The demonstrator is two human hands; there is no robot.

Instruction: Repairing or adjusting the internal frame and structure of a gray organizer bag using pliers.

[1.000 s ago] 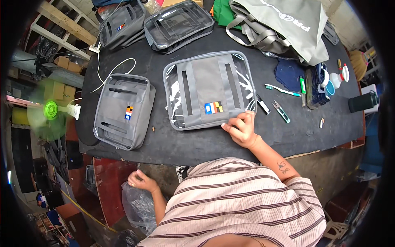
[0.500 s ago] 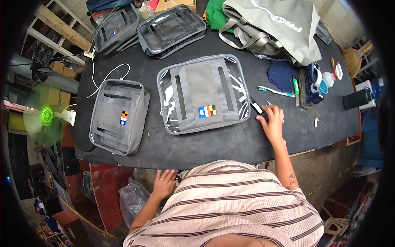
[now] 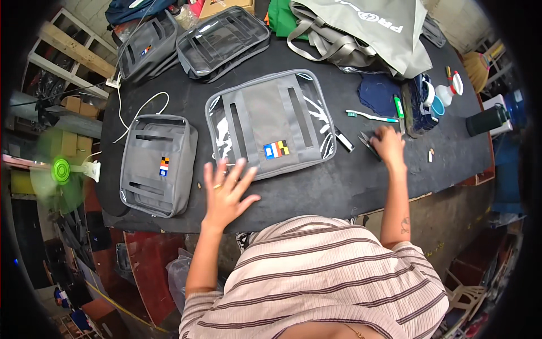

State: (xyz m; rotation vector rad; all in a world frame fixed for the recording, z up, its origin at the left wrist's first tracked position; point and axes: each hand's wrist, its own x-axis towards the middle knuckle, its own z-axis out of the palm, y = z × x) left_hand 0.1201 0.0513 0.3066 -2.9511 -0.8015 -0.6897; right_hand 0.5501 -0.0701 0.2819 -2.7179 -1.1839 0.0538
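Observation:
My left hand (image 3: 226,194) is open, fingers spread, over the near left corner of a large grey bag (image 3: 268,124) with clear side panels and a colourful patch. Whether the fingertips touch the bag cannot be made out. My right hand (image 3: 390,148) is closed, its fingers curled down at the tabletop; what they hold, if anything, is hidden. Just left of it lies a small pair of thread snips (image 3: 370,146). Between the snips and the bag is a dark, slim object with a white label (image 3: 344,140). Beyond my right hand lie a toothbrush (image 3: 371,116) and a green-handled cutter (image 3: 399,107).
A smaller grey bag (image 3: 158,165) stands at the left, and two more, one a clear-topped bag (image 3: 224,42), at the back. Grey tote bags (image 3: 361,34), dark blue cloth (image 3: 378,93), a spray bottle (image 3: 450,90) and a dark tumbler (image 3: 486,121) occupy the far right. A fan (image 3: 61,170) spins at left.
My left hand has risen from below the table edge to the large bag's near corner. My right hand has shifted right and away from me, uncovering the snips. The view has shifted slightly.

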